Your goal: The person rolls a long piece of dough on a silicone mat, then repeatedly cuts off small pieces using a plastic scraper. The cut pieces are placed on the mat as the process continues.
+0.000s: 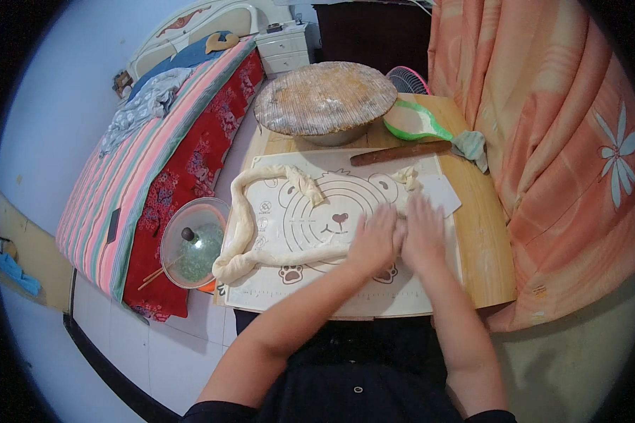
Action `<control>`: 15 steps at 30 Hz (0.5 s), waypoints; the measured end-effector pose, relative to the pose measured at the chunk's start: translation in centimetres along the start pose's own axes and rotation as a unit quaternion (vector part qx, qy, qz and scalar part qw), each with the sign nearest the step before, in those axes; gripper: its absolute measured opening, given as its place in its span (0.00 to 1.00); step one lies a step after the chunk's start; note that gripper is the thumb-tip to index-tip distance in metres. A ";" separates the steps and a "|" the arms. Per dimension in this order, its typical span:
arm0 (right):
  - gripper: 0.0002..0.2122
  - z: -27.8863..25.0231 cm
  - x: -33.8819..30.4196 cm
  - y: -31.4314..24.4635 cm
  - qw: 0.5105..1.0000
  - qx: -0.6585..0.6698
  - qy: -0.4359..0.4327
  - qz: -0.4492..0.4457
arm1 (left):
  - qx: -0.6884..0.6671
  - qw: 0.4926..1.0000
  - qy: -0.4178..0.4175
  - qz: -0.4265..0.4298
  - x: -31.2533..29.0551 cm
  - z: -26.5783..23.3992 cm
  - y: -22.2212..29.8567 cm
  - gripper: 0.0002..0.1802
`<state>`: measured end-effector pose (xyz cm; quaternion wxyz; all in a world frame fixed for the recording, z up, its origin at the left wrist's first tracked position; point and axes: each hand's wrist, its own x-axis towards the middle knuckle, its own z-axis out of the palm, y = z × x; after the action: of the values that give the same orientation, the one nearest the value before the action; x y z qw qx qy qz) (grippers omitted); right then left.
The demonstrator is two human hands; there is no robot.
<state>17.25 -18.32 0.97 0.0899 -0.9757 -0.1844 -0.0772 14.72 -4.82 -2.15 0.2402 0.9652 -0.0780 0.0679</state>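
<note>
Dough rope (242,215) borders bear-print mat (264,290); left hand (375,236) and right hand (425,231), fingers outstretched, work dough at mat's right half.

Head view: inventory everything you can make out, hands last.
Dough rope: 1, cream, across mat
Dough scrap: 1, cream, mat's far right
Mat: 1, white, on table
Flat sheet: 1, white, mat's right edge
Rolling pin: 1, brown, mat's far edge
Covered basin: 1, tan cover, table's far end
Scoop: 1, green, right of basin
Cloth: 1, pale, by scoop
Bowl: 1, clear lid, left of mat
Chopsticks: 2, tan, by bowl
Table: 1, tan, centre
Bed: 1, multicoloured, left
Nightstand: 1, white, beside bed
Cabinet: 1, dark, background
Curtain: 1, orange, right
Left hand: 1, bare, at dough
Right hand: 1, bare, beside left
</note>
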 end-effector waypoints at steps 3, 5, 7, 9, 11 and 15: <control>0.29 -0.6 -9.3 -0.4 0.993 0.051 -0.098 -0.031 | 0.030 0.992 -0.048 0.116 -8.2 -1.6 1.3 0.36; 0.29 -2.6 -12.0 -0.5 0.990 0.060 -0.126 -0.026 | 0.017 0.986 -0.049 0.157 -9.8 -1.9 1.8 0.37; 0.29 -3.2 -12.9 -0.2 0.985 0.058 -0.162 -0.007 | 0.011 0.984 -0.060 0.168 -9.9 -1.6 2.3 0.38; 0.28 -1.0 -8.5 0.6 0.994 0.052 -0.099 -0.005 | 0.042 0.991 -0.024 0.122 -5.2 -0.5 1.1 0.38; 0.27 0.4 -3.3 1.1 1.000 -0.012 -0.021 0.015 | 0.112 0.992 0.011 0.054 -0.3 -0.6 0.0 0.38; 0.28 -0.1 -3.8 1.5 0.998 0.010 -0.061 -0.033 | 0.087 0.993 -0.002 0.075 -2.7 -0.6 0.7 0.39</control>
<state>14.31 -20.99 0.13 0.0858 -0.9710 -0.2224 -0.0190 11.85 -4.79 -1.74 0.1489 0.9741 -0.1445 0.0900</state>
